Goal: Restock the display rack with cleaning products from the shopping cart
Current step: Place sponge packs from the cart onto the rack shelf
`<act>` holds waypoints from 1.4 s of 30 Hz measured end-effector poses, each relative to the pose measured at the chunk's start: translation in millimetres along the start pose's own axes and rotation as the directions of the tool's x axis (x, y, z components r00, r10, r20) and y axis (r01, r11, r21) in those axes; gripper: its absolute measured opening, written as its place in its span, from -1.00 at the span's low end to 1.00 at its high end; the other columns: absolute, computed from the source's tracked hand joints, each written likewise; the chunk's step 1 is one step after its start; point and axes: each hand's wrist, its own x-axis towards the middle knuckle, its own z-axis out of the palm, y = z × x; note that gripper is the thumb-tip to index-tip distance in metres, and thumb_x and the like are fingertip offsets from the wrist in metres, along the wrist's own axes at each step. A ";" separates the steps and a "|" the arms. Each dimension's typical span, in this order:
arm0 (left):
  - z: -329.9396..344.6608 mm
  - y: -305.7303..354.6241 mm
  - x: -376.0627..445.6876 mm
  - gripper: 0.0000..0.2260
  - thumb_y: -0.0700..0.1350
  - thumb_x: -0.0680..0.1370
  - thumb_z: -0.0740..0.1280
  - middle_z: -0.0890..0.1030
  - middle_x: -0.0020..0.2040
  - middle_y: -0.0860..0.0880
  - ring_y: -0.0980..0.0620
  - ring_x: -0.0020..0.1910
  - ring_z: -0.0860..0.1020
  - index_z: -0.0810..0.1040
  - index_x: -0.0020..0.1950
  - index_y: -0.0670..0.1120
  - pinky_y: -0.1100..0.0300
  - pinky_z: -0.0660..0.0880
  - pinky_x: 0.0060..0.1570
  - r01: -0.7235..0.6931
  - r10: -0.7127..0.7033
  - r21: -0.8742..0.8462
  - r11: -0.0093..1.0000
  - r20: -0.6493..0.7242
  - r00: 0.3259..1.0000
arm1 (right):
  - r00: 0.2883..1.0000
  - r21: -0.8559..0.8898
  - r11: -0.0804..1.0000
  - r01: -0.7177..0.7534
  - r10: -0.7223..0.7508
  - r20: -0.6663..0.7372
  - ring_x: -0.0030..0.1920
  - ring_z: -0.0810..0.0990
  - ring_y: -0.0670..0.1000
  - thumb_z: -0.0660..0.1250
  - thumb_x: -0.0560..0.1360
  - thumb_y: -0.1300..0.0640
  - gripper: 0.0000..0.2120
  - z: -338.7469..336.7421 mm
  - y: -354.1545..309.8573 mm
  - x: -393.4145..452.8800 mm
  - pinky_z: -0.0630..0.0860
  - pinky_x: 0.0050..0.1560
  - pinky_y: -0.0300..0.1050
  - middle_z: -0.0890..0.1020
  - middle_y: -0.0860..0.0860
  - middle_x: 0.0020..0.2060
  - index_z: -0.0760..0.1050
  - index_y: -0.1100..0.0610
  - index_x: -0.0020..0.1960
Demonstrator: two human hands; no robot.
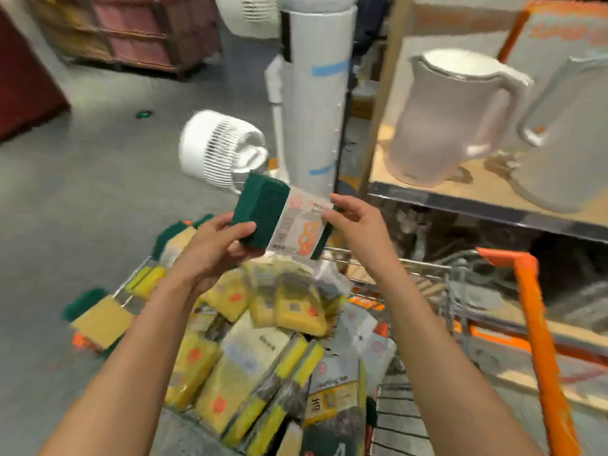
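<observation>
Green scouring-pad pack with white paper label is gripped by left hand, right hand pinching its far end, above wire shopping cart; next: rack placement.

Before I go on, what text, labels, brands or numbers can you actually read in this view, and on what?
None can be quoted with confidence.
Green scouring pad pack, gripped by the left hand and pinched by the right hand: printed label with a red round logo, words blurred.
Sponge packs in the shopping cart: labels and orange stickers, too blurred.
Orange sign behind the kettles: orange lettering, smeared and cut off.
</observation>
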 end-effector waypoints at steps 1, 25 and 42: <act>-16.3 7.2 -16.0 -0.77 -0.30 0.41 0.37 0.51 -0.01 -0.25 -0.09 -0.20 0.57 0.50 0.05 -0.25 0.01 0.63 -0.14 -0.042 0.041 -0.025 0.999 -0.035 0.999 | 0.997 0.064 0.998 -0.022 0.017 0.072 -0.16 0.53 -0.16 0.36 0.49 0.14 -0.74 14.7 -13.8 -1.9 0.48 -0.09 -0.23 0.61 -0.05 -0.08 0.54 0.08 0.18; -176.9 -94.7 -548.7 -0.62 -0.17 0.21 0.42 0.68 -0.22 0.17 0.26 -0.24 0.61 0.50 0.01 -0.06 0.38 0.51 -0.22 -0.338 0.245 0.169 0.926 -0.950 0.195 | -0.223 0.083 0.982 -0.170 -0.120 0.967 0.01 0.57 0.00 0.45 0.22 0.46 -0.19 329.5 -127.1 -390.7 0.50 0.13 -0.16 0.61 0.07 0.00 0.27 0.18 0.41; -157.7 -289.9 -616.2 -0.73 -0.25 0.49 0.33 0.66 -0.05 0.01 0.15 -0.21 0.65 0.52 0.19 -0.18 0.31 0.56 -0.22 -0.453 -0.191 -0.122 0.883 -0.975 -0.111 | -0.626 -0.310 0.950 0.033 0.261 0.735 0.17 0.55 0.09 0.31 0.41 0.46 -0.25 419.2 20.0 -542.8 0.49 0.20 -0.06 0.58 0.14 0.15 0.12 0.13 0.50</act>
